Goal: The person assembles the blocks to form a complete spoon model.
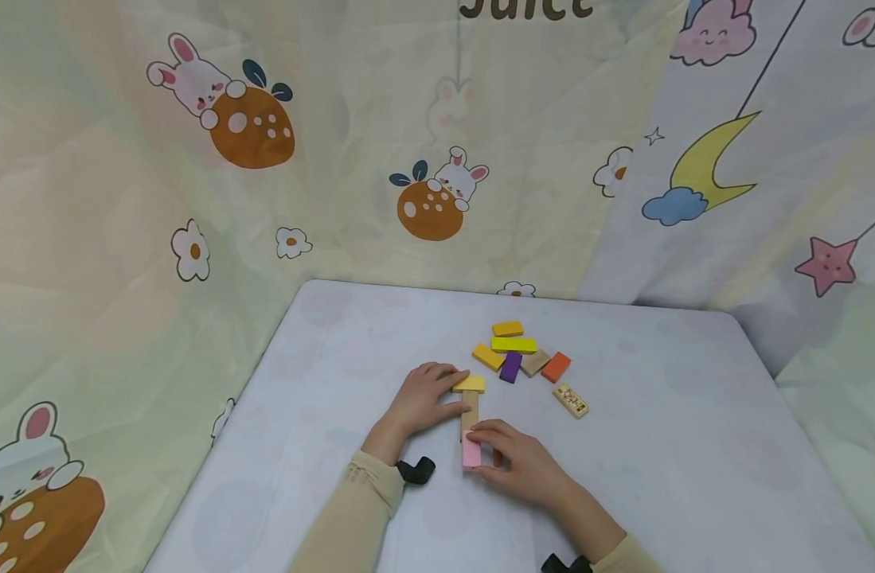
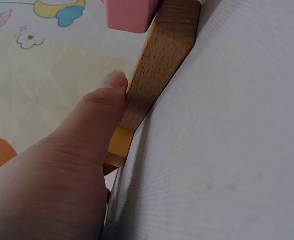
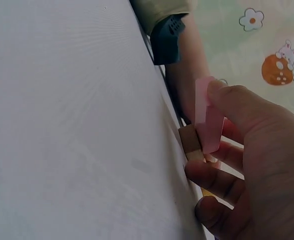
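Note:
My right hand (image 1: 521, 463) pinches a pink block (image 1: 471, 454) between thumb and fingers, at the near end of a plain wooden block (image 1: 469, 412). In the right wrist view the pink block (image 3: 210, 117) is tilted upright, raised above the table beside the wooden block's end (image 3: 189, 140). A light yellow block (image 1: 470, 385) lies crosswise at the wooden block's far end, making a T. My left hand (image 1: 424, 396) rests at these two, fingertips on the yellow block. Its thumb lies extended along the wooden block's side (image 2: 159, 65) in the left wrist view.
Beyond the hands lies a loose group of blocks: a bright yellow block (image 1: 513, 345), orange-yellow ones (image 1: 487, 357), a purple block (image 1: 510, 368), a plain wooden one (image 1: 535, 364) and an orange one (image 1: 556, 367). A patterned block (image 1: 571, 400) lies right of them on the white table (image 1: 659, 446).

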`<state>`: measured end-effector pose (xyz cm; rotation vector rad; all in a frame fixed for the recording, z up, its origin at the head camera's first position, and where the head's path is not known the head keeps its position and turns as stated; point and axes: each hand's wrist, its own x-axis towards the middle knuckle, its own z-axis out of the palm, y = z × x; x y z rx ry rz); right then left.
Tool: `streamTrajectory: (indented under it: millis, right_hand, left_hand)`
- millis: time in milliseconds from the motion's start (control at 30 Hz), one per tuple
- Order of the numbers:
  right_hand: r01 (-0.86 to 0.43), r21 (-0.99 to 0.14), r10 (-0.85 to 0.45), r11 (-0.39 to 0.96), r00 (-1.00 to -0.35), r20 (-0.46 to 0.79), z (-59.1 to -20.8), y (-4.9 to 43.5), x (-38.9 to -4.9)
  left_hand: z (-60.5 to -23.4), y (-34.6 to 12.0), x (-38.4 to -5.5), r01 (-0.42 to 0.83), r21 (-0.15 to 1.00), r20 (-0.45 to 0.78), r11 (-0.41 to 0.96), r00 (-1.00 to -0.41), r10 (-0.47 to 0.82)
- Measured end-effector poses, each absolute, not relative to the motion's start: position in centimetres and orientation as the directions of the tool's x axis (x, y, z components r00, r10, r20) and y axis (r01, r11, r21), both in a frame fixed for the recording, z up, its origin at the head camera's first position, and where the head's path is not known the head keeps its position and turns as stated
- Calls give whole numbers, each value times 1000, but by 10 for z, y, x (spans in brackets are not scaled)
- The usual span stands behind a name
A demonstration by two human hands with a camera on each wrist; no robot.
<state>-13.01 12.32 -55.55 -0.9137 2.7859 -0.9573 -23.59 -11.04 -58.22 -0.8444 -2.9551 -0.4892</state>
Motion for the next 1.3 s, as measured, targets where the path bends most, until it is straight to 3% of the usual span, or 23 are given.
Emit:
streamTrajectory:
  millis: [367,733,1000,1300]
  right_hand:
    - [-502,-565,-547,655,-831,102,-557,121,-128]
    - [-571,-442,-587,692,-801,115,-566,118,-127]
    - [-572,-419,-607,706,-793,61,-566,116,-126]
    - [-628,-360,-632,690,-765,124,-568,115,-125]
  left_hand:
    - [-582,-110,-235,521,293,109,802,-851,513]
    - [-580,-111,-236,527,303,109,794,-847,520]
    - [-581,-111,-236,540,299,128,787,-840,527]
    - [-580,-111,-235,542,295,134,787,-839,527]
